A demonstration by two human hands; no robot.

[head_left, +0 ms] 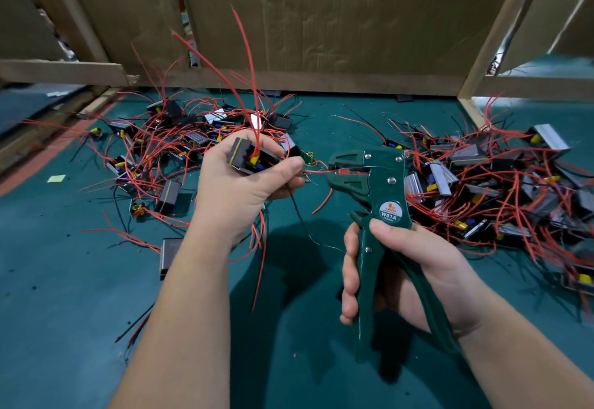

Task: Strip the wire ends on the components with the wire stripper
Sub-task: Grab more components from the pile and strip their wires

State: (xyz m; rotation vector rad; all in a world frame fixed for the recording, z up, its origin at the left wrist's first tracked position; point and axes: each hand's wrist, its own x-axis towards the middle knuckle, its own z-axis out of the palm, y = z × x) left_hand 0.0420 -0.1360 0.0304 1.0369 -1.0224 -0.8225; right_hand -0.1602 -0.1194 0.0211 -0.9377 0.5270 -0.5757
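Where the right thumb rests on the wire stripper, a round sticker carries the writing "W01A"; the smaller line under it is too small to read. The tool is dark green. The right hand holds it by both handles: the fingers are curled round the left handle and the palm lies against the other one, so the handles stand a little apart. The head of the tool points up and to the left, toward the left hand.

The left hand grips a component, a dark block with a yellow part, and its fingers are curled over the top of it. Thumb and forefinger of this hand pinch a red wire that runs from them straight into the head of the stripper. I cannot tell whether the head bites the wire. A small circuit board hangs just beyond the pinching fingers, and a thin black wire drops from them toward the right hand.

Beyond the left fingers a pile of components with red wires lies on the green table; a second pile lies to the right of the right fingers. Cardboard stands behind both.
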